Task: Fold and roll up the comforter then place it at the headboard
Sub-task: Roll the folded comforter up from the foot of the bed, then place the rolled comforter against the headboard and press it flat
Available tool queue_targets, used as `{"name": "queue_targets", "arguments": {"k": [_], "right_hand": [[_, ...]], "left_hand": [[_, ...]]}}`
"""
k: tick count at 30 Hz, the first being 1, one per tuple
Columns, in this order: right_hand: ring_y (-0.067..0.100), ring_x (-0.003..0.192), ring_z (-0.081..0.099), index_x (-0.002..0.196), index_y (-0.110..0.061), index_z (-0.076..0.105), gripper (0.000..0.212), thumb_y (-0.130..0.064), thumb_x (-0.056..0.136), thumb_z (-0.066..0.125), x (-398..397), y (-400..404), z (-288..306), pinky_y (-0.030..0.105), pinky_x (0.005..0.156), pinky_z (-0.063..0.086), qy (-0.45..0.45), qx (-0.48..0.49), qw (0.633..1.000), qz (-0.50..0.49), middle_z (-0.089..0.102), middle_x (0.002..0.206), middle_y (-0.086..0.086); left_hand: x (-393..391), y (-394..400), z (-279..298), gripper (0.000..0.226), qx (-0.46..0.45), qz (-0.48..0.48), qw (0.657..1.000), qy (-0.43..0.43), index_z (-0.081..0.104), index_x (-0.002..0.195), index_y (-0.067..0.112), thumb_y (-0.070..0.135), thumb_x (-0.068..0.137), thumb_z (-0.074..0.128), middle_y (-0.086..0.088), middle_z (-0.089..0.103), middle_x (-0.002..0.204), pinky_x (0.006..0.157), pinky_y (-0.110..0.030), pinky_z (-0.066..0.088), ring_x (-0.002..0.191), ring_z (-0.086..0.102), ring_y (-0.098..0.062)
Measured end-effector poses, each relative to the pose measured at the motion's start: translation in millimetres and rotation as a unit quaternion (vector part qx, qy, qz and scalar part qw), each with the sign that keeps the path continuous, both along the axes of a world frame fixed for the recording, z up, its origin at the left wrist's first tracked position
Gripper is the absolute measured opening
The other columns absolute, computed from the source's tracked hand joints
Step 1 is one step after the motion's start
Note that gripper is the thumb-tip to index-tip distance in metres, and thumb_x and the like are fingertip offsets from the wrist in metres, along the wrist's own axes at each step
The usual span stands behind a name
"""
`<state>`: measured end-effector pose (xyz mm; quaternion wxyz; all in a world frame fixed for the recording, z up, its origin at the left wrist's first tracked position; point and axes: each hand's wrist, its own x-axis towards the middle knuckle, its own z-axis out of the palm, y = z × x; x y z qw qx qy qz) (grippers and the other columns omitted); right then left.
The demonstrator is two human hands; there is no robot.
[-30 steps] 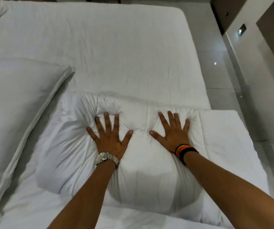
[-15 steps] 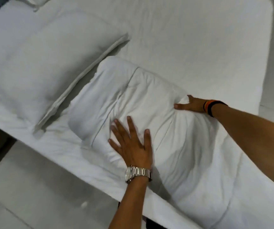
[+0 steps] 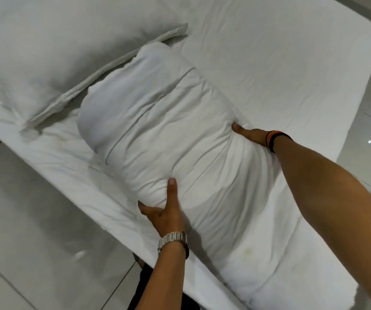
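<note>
The white comforter [image 3: 169,133] lies rolled into a thick bundle across the bed, its far end next to a pillow. My left hand [image 3: 165,211], with a metal watch on the wrist, grips the near side of the roll, thumb on top and fingers tucked under. My right hand [image 3: 250,135], with an orange and black band on the wrist, clasps the far side of the roll, its fingers buried in the fabric. The unrolled part of the comforter [image 3: 269,276] spreads flat toward the lower right.
A white pillow [image 3: 45,57] lies at the upper left, its flanged edge touching the roll. The white mattress sheet [image 3: 280,52] stretches beyond. Pale tiled floor [image 3: 34,242] runs along the near bed edge and at the far right.
Both hands went from pressing flat on top of the roll to gripping its two sides. The view has swung left and closer to the bundle.
</note>
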<state>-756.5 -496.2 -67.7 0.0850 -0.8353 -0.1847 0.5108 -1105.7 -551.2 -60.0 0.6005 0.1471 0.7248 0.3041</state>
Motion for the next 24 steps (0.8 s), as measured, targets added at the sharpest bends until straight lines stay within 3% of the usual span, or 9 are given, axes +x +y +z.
{"name": "queue_targets", "arguments": {"k": [2,5,7,10,15,20,22,24], "right_hand": [[0.031,0.123,0.059,0.159,-0.026,0.042,0.152,-0.111,0.033,0.055,-0.4,-0.8,6.8,0.047,0.108,0.044,0.007,0.002,1.000,0.010,0.053,0.154,0.009],[0.031,0.125,0.061,0.158,-0.027,0.043,0.152,-0.110,0.031,0.058,-4.2,-4.5,7.6,0.050,0.114,0.043,0.024,0.007,1.000,0.008,0.056,0.152,0.009],[0.032,0.128,0.060,0.158,-0.026,0.042,0.155,-0.109,0.029,0.059,-5.2,-6.5,3.7,0.051,0.116,0.042,0.033,0.016,0.999,-0.001,0.056,0.152,0.010],[0.030,0.121,0.063,0.155,-0.025,0.047,0.151,-0.109,0.030,0.061,-1.8,-8.8,-1.2,0.047,0.109,0.046,0.044,0.022,0.999,-0.018,0.060,0.145,0.009],[0.026,0.115,0.065,0.149,-0.027,0.052,0.137,-0.105,0.037,0.067,-2.6,-15.4,-1.0,0.043,0.102,0.047,0.060,0.055,0.995,-0.051,0.065,0.137,0.006],[0.019,0.113,0.061,0.154,-0.021,0.050,0.133,-0.103,0.051,0.064,-19.3,-26.0,25.6,0.035,0.103,0.040,0.032,0.133,0.988,-0.073,0.058,0.148,0.002],[0.017,0.116,0.061,0.156,-0.021,0.048,0.132,-0.103,0.054,0.063,-24.5,-25.1,48.1,0.032,0.105,0.040,0.023,0.155,0.985,-0.079,0.058,0.148,-0.001],[0.012,0.109,0.065,0.151,-0.023,0.053,0.125,-0.101,0.054,0.067,-31.6,-23.1,74.5,0.028,0.097,0.046,0.012,0.176,0.978,-0.109,0.066,0.131,-0.009]], "left_hand": [[-1.2,1.8,7.5,0.164,-0.040,0.028,0.999,-0.024,0.010,0.162,0.039,0.093,0.024,0.080,0.001,0.039,0.160,0.111,-0.039,0.038,0.129,0.050,-0.021],[-6.8,2.6,12.4,0.186,-0.109,0.087,0.986,-0.087,0.012,0.165,0.033,0.097,0.001,0.072,-0.002,0.031,0.166,0.119,-0.049,0.029,0.146,0.040,-0.027],[-13.5,0.7,5.2,0.181,-0.124,0.073,0.982,-0.123,0.016,0.166,0.031,0.099,0.008,0.072,-0.002,0.029,0.168,0.124,-0.050,0.025,0.150,0.035,-0.028],[-19.3,-6.1,-7.2,0.163,-0.139,0.040,0.976,-0.161,0.018,0.165,0.035,0.101,0.026,0.072,-0.003,0.031,0.168,0.123,-0.058,0.027,0.149,0.037,-0.031],[-16.7,-9.4,-6.5,0.162,-0.114,0.021,0.980,-0.161,0.026,0.163,0.033,0.100,0.024,0.073,-0.006,0.042,0.162,0.119,-0.057,0.036,0.141,0.047,-0.033],[-17.1,-3.2,24.2,0.139,-0.080,0.007,0.978,-0.192,0.065,0.137,0.024,0.095,0.018,0.079,-0.010,0.074,0.124,0.108,-0.052,0.051,0.115,0.069,-0.036],[-21.0,4.8,43.7,0.134,-0.073,0.013,0.977,-0.200,0.069,0.130,0.022,0.092,0.017,0.081,-0.010,0.077,0.117,0.102,-0.050,0.055,0.109,0.072,-0.036],[-27.8,20.4,63.2,0.132,-0.074,0.011,0.978,-0.194,0.070,0.127,0.020,0.092,0.017,0.080,-0.009,0.078,0.112,0.088,-0.043,0.059,0.103,0.074,-0.034]]}}
